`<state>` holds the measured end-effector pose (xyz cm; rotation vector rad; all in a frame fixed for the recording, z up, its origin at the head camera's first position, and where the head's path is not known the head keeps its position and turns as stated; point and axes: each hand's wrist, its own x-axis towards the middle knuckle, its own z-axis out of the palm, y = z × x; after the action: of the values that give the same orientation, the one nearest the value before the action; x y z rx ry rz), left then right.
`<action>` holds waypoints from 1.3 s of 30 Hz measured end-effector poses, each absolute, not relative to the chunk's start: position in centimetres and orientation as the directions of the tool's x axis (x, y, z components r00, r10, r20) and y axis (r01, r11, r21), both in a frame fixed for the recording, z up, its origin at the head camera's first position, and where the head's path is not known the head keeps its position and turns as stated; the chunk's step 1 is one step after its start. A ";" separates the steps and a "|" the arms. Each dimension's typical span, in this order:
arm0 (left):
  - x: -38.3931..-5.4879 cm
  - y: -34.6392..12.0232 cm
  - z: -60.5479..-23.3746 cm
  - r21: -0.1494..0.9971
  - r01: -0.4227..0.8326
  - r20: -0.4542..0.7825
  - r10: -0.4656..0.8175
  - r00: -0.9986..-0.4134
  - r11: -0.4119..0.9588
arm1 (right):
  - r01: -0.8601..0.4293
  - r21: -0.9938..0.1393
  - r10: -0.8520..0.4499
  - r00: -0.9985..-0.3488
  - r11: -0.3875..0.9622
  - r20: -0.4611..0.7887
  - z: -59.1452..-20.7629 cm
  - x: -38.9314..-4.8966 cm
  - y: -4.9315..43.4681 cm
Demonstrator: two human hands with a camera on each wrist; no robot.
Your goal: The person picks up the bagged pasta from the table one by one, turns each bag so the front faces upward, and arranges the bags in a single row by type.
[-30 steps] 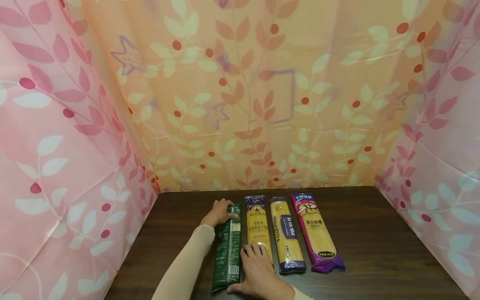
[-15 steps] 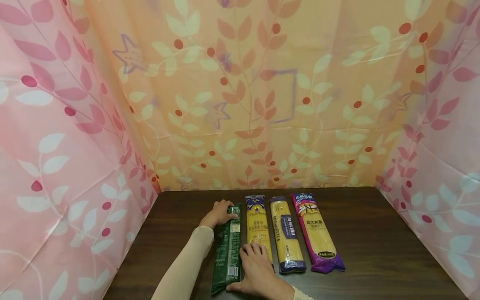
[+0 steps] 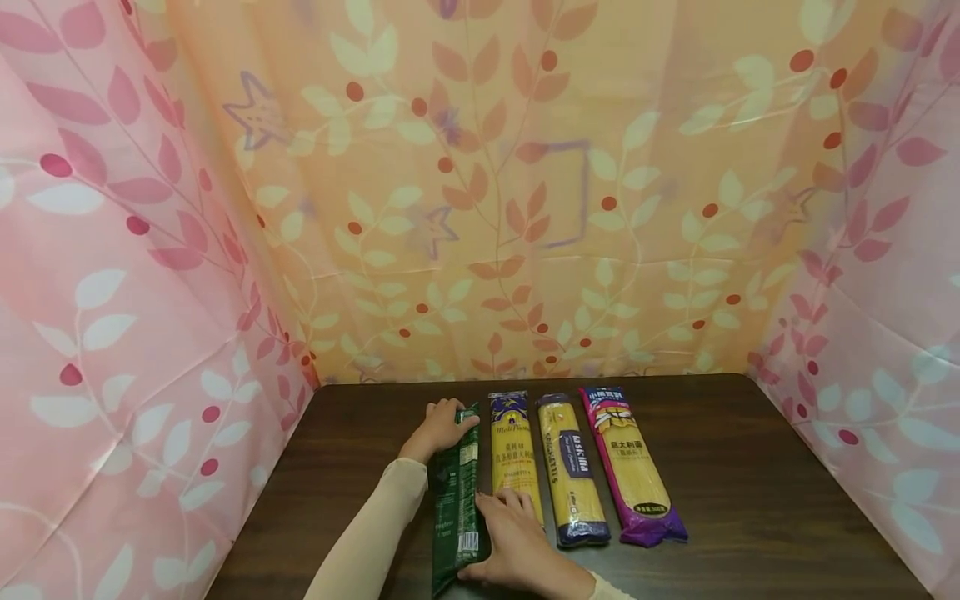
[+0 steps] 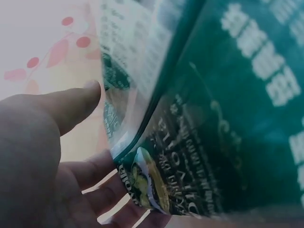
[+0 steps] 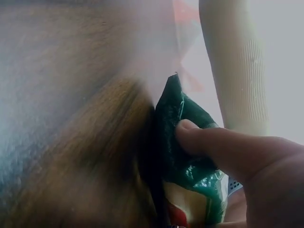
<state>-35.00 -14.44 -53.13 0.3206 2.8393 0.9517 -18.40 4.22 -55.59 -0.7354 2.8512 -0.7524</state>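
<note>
A green plastic pack of spaghetti (image 3: 455,500) lies at the left of the row on the dark table, slightly tilted onto its side. My left hand (image 3: 438,429) holds its far end; in the left wrist view the thumb and fingers of that hand (image 4: 42,142) stand around the pack's end. At the near end, my right hand (image 3: 517,542) grips the lower right side. The right wrist view shows the thumb (image 5: 199,137) pressing on the green wrapper (image 5: 168,137), with the other fingers mostly hidden. A yellow spaghetti pack (image 3: 512,450) lies partly behind the right hand.
Right of these lie a spaghetti pack with dark blue ends (image 3: 573,475) and a pink-and-purple pasta pack (image 3: 633,467), roughly side by side. The brown table (image 3: 757,483) extends to both sides. Patterned curtains (image 3: 480,208) stand at the back and sides.
The green pack has tipped a little onto its side, and its near end has shifted slightly right. Both hands keep hold of it; the other packs stay in place.
</note>
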 end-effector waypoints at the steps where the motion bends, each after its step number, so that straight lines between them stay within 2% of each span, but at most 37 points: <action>1: -35.0 -14.4 -53.1 0.615 0.157 -0.048 0.235 -0.971 0.772 | -0.415 -0.513 -0.473 -0.881 0.751 0.021 -55.5 -18.3 4.3; 5: -34.9 -14.3 -52.7 0.638 0.152 -0.018 0.212 -0.977 0.755 | -0.388 -0.587 -0.466 -0.885 0.710 0.021 -55.2 -18.1 4.5; 13: -34.8 -14.3 -52.0 0.662 0.131 -0.002 0.175 -0.984 0.738 | -0.413 -0.646 -0.507 -0.861 0.642 0.046 -54.9 -18.0 5.0; 17: -34.6 -14.6 -51.7 0.695 0.111 -0.005 0.160 -0.987 0.710 | -0.346 -0.754 -0.520 -0.854 0.559 0.006 -54.9 -17.9 5.3; 23: -34.7 -14.9 -51.2 0.730 0.095 0.017 0.121 -0.993 0.677 | -0.249 -0.908 -0.573 -0.819 0.338 0.011 -54.9 -17.8 5.9; 27: -34.8 -15.0 -50.8 0.747 0.100 0.039 0.108 -0.993 0.657 | -0.202 -0.954 -0.590 -0.806 0.222 0.033 -54.6 -17.7 6.1; 34: -35.2 -15.1 -51.1 0.796 0.105 0.058 0.097 -0.994 0.597 | -0.086 -0.991 -0.562 -0.827 0.106 0.011 -54.9 -18.0 6.3; 39: -35.4 -15.1 -51.2 0.807 0.119 0.078 0.094 -0.992 0.578 | 0.062 -0.995 -0.586 -0.805 0.079 -0.097 -58.5 -20.7 7.2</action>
<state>-35.40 -15.11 -51.20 0.1900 2.8141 1.4430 -20.71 7.16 -58.53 -0.5163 1.8837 -1.7750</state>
